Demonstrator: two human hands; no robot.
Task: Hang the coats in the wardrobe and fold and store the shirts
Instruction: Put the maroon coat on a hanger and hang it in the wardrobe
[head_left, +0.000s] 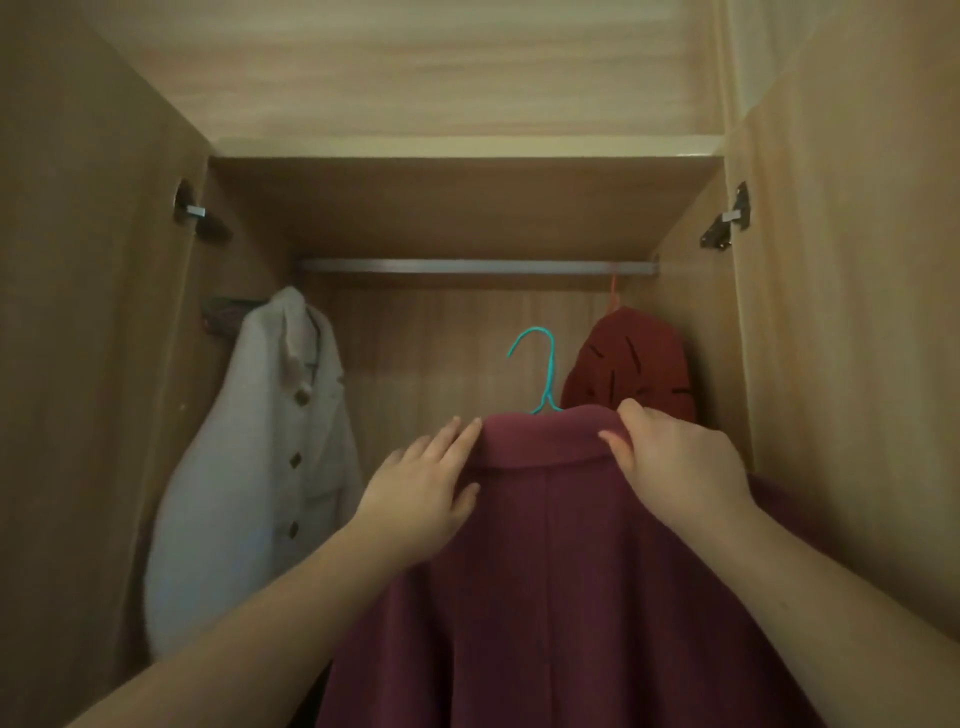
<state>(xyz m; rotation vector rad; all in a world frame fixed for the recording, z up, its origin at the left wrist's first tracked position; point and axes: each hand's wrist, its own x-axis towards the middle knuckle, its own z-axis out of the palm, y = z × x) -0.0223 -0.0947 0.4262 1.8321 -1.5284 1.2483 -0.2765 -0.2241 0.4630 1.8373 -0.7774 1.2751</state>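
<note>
Maroon coat (545, 571) on teal hanger (543, 374) is held in front of the open wardrobe (467, 208), hook below the rail (467, 267), not on it. Collar is gripped at its right end by right hand (675, 452), fingers curled over the edge; left hand (426, 483) is laid against the left shoulder, fingers straight. White coat (260, 467) is hung at left, red garment (628, 358) at right

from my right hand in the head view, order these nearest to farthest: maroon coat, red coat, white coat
1. maroon coat: gripped at the collar by the right hand.
2. red coat: just behind the hand, hanging at the right.
3. white coat: hanging at the far left.
</note>
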